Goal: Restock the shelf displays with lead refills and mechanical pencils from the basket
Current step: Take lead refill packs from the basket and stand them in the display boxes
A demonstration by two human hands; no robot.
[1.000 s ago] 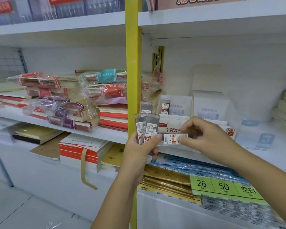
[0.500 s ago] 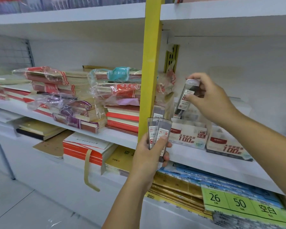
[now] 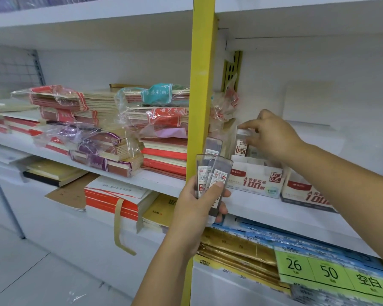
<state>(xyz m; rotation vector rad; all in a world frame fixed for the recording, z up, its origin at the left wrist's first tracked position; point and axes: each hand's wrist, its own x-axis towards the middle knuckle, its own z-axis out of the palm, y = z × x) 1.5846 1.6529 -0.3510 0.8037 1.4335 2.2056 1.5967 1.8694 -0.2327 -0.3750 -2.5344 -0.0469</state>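
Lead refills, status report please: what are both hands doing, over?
Right hand pinches one refill case by its top, upright at the back of the HB 0.5 display box. Left hand grips a fan of spare cases. Nothing seen blocking the box.

Your shelf (image 3: 263, 208) bears wrapped notebook stacks (image 3: 97, 129) left of the yellow post (image 3: 202, 85), two refill boxes (image 3: 255, 180) right of it.

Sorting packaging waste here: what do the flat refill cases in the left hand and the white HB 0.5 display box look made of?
The clear flat lead refill cases in the left hand look like glossy rigid plastic: see-through, with stuck-on paper labels. The white printed HB 0.5 display box looks like matte thin card, judging by its folded, cut edges.
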